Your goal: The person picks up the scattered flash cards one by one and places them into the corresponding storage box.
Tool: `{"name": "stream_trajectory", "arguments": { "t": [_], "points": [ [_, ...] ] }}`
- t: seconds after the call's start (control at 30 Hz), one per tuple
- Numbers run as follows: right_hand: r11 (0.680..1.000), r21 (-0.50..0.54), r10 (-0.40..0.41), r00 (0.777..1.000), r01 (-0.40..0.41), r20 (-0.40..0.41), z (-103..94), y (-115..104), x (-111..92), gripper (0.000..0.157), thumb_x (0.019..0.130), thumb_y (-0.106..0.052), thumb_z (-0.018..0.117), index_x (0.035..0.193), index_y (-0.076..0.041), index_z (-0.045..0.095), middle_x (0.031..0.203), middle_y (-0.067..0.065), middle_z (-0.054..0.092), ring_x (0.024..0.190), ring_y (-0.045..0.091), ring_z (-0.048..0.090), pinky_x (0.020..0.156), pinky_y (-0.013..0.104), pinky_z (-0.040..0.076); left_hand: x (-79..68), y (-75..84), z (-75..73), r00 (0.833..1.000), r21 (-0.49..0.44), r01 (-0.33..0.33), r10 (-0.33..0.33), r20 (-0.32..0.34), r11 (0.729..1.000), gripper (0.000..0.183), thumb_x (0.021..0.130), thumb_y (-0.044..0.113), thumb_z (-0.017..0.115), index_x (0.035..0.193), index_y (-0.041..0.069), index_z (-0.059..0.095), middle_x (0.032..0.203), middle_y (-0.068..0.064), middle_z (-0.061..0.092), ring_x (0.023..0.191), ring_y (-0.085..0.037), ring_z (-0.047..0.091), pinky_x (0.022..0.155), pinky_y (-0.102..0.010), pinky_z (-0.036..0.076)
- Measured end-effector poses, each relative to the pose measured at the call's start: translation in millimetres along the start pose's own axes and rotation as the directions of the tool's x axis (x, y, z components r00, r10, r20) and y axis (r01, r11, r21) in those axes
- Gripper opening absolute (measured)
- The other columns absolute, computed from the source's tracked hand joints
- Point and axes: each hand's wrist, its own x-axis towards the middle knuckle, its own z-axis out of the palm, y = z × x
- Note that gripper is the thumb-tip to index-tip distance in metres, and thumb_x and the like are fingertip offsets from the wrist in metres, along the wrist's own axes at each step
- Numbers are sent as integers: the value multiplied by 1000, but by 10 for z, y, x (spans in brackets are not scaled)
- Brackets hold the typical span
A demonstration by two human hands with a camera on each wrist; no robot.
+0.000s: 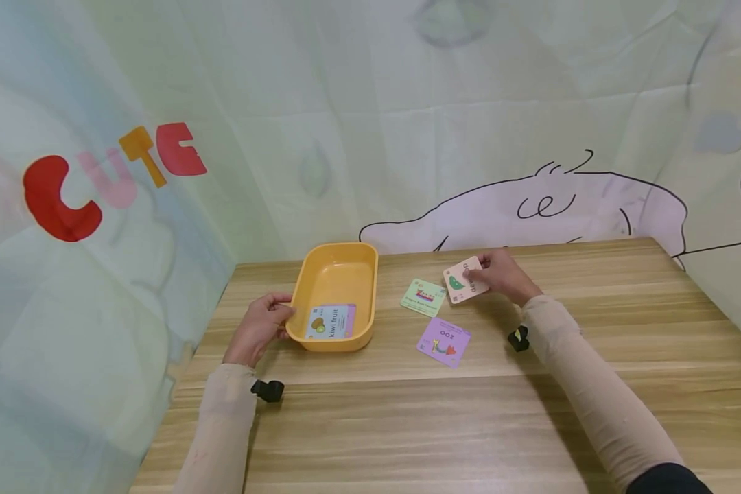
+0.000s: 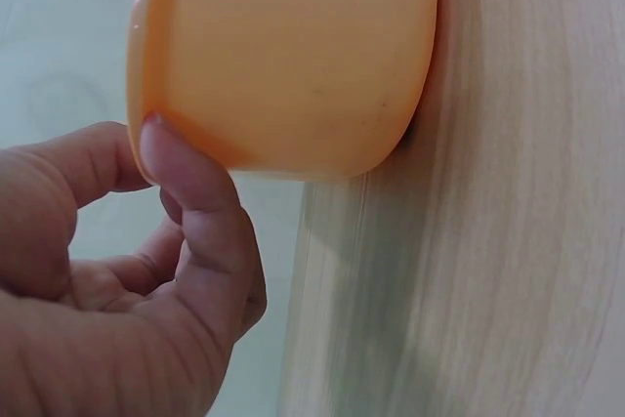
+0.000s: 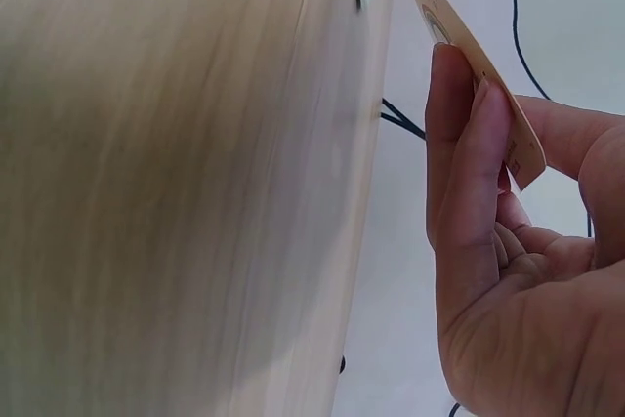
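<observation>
My left hand (image 1: 259,329) pinches the near left rim of a yellow plastic tray (image 1: 336,274), thumb on one side and fingers on the other, as the left wrist view shows. Inside the tray, at its near end, lies a blue "kiwi fruit" card (image 1: 330,322), with a purple edge showing beside it. Between thumb and fingers my right hand (image 1: 506,276) holds a pale peach card (image 1: 459,284) with a green picture. In the right wrist view this card (image 3: 469,61) appears nearly edge-on, tilted above the table.
A green "Dragon Boat Festival" card (image 1: 421,298) lies just left of the held card. Nearer to me is a purple "ZOO" card (image 1: 443,343). The wooden table (image 1: 407,425) meets a printed cloth backdrop (image 1: 272,137) behind the tray.
</observation>
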Motion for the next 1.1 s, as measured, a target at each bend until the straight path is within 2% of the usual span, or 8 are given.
{"name": "stream_trajectory", "arguments": {
  "t": [0.2, 0.7, 1.1],
  "points": [
    [1000, -2, 3, 1000, -3, 9, 25, -36, -11, 32, 99, -15, 65, 123, 5, 59, 114, 20, 62, 87, 18, 66, 73, 28, 59, -6, -1, 1, 1000, 0, -2, 2, 0, 1000, 39, 103, 11, 56, 140, -3, 49, 106, -10, 59, 74, -13, 57, 60, -24, 52],
    [999, -35, -36, 999, 36, 1, 98, -198, -75, 30, 98, -17, 66, 119, 3, 59, 111, 19, 64, 83, 18, 65, 69, 28, 58, -15, 7, 7, 1000, -1, 0, 0, 2, 1000, 42, 103, 12, 56, 141, -2, 48, 108, -11, 59, 74, -14, 57, 60, -25, 52],
    [998, -4, -70, 997, 70, 12, 179, -332, -118, 28, 97, -16, 67, 116, 3, 58, 110, 19, 65, 82, 18, 64, 67, 27, 58, 13, -12, 14, 1000, 11, 13, -13, -7, 1000, 38, 104, 12, 55, 139, 0, 51, 109, -12, 59, 78, -17, 58, 62, -24, 53]
  ]
}}
